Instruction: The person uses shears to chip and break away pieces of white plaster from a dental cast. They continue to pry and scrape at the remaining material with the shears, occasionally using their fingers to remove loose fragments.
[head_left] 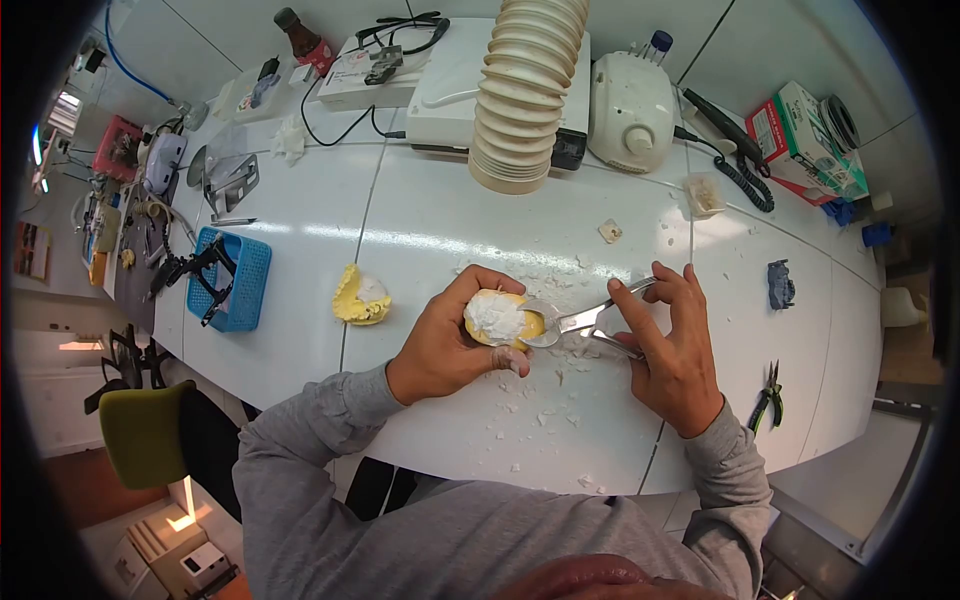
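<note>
My left hand [447,340] is wrapped round a yellow dental cast [497,317] with rough white plaster on its upper face. In my right hand [677,345] are metal plaster nippers [585,322]. Their handles are spread, one along my fingers and the other by my thumb. The broad, rounded jaws are right at the cast's right edge, overlapping it in this view. To the left of my left hand lies a second yellow dental cast [362,297] with a white middle. White crumbs [545,385] are scattered below and around the nippers.
A ribbed suction hose [515,95] hangs at the back centre, beside a white machine with a knob [632,110]. A blue basket [250,285] holding a black articulator stands at left. Green-handled pliers [767,398] and a grey-blue piece [781,285] lie at right.
</note>
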